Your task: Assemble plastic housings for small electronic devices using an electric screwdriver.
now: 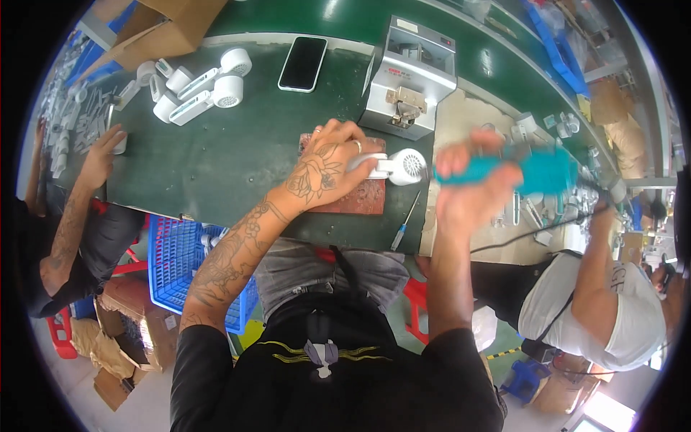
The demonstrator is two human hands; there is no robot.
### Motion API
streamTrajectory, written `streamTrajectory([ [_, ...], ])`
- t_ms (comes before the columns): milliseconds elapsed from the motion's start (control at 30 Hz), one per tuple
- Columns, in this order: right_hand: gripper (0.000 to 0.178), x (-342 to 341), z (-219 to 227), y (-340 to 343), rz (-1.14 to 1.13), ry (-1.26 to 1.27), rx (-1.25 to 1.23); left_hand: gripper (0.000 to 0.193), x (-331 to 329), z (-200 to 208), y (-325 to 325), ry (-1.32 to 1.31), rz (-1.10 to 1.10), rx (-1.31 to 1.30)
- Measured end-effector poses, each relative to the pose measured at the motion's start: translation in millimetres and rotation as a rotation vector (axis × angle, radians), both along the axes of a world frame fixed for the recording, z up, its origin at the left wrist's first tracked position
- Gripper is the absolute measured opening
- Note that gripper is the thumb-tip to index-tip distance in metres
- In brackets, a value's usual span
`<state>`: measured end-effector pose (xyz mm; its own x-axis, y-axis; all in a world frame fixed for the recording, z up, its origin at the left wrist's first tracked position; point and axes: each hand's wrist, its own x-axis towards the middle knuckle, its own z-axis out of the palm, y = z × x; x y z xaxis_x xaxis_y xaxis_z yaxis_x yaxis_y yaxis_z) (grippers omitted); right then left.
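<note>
My left hand (pixel 335 162) is closed on the handle of a white handheld fan (pixel 409 167). The fan lies over a worn red pad (pixel 367 198), its round grille head pointing to the right; my fingers hide much of the handle. To the right, my right hand (pixel 471 191) grips a teal electric screwdriver (pixel 543 171), held sideways above the bench. Both are smeared by motion, and the driver's tip cannot be made out. A small screwdriver with a blue handle (pixel 399 236) lies on the bench between my forearms.
Several white fans (pixel 229 91) lie at the back left, near a phone (pixel 302 65). A grey metal machine (pixel 410 75) stands beyond the pad. White parts (pixel 529 126) and a black cable (pixel 533 234) are on the right. Co-workers' arms (pixel 97 169) reach in at both sides.
</note>
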<state>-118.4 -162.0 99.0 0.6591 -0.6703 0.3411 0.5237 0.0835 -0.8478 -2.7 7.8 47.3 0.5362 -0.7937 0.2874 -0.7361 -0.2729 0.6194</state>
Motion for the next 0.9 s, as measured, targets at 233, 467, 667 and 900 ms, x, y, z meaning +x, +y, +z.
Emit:
streamTrajectory([
  [233, 0.05, 91.5, -0.3, -18.0, -0.138, -0.024, -0.301, 0.024, 3.6, -17.0, 2.2, 0.034, -0.045, -0.081],
  [467, 0.047, 99.5, -18.1, -20.3, -0.131, 0.038, -0.327, 0.024, 4.6, -19.3, -0.8, 0.025, -0.06, -0.087],
  [667, 0.052, 73.8, -9.0, -3.9, -0.021, 0.179, -0.233, 0.023, 4.7, -22.2, 0.8, 0.048, -0.047, -0.121],
  [900, 0.066, 55.7, -13.0, 12.0, -0.009, 0.166, -0.248, 0.024, 4.0, -17.8, 0.6, 0.092, -0.054, -0.082],
])
